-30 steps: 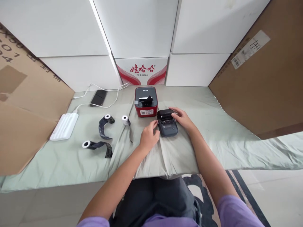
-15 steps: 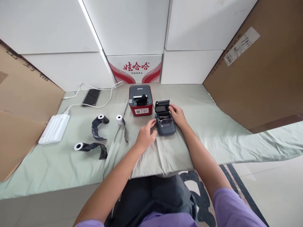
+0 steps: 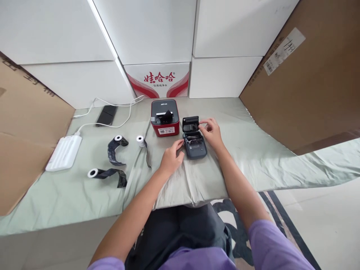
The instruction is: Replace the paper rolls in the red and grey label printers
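A small dark grey label printer (image 3: 194,144) lies on the green cloth (image 3: 247,150), its lid (image 3: 190,123) raised upright at the back. My right hand (image 3: 210,131) pinches the right edge of that lid with thumb and fingers. My left hand (image 3: 171,157) rests on the cloth with its fingertips against the printer's left side, steadying it. Behind and to the left stands a red and black printer (image 3: 165,122) with a dark strip sticking out of its top.
Three white-cored rolls with dark tape trailing lie to the left (image 3: 118,144) (image 3: 108,174) (image 3: 142,142). A white power bank (image 3: 64,152), its cable and a black phone (image 3: 106,114) lie further left. White boxes stand behind, with cardboard sheets (image 3: 303,75) on both sides.
The grey printer's lid has swung from nearly closed to fully upright. My right hand rose with it to the lid's edge. My left hand moved in against the printer's side.
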Available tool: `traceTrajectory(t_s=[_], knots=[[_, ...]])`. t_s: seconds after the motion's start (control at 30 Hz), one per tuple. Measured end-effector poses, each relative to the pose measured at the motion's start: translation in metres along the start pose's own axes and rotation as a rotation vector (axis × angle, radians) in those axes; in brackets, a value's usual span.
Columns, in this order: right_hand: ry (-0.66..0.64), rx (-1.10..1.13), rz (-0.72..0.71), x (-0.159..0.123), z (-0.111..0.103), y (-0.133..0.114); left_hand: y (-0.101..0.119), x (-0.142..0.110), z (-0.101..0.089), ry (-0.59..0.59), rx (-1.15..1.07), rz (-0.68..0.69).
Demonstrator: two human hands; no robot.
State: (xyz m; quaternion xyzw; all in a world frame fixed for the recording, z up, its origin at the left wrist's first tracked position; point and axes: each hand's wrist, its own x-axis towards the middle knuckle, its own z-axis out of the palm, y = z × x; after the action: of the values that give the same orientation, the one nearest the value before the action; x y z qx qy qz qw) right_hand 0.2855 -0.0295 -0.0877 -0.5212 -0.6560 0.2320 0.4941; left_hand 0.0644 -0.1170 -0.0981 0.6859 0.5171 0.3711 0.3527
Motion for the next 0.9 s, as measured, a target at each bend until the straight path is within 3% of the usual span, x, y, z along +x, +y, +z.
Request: traceTrajectory(t_s=[0.4,0.7,0.9], knots=[[-0.449,-0.115,-0.039,-0.005,-0.008,0.002,0.0,0.001,0.001,0.014,0.004,0.006],[-0.562,-0.402,0.111,0.009,-0.004,-0.009,-0.002,0.004,0.004,0.053,0.027,0.013],[-0.544,-0.265,0.061,0.003,-0.008,-0.015,-0.002,0.005,0.004,0.067,0.007,0.036]])
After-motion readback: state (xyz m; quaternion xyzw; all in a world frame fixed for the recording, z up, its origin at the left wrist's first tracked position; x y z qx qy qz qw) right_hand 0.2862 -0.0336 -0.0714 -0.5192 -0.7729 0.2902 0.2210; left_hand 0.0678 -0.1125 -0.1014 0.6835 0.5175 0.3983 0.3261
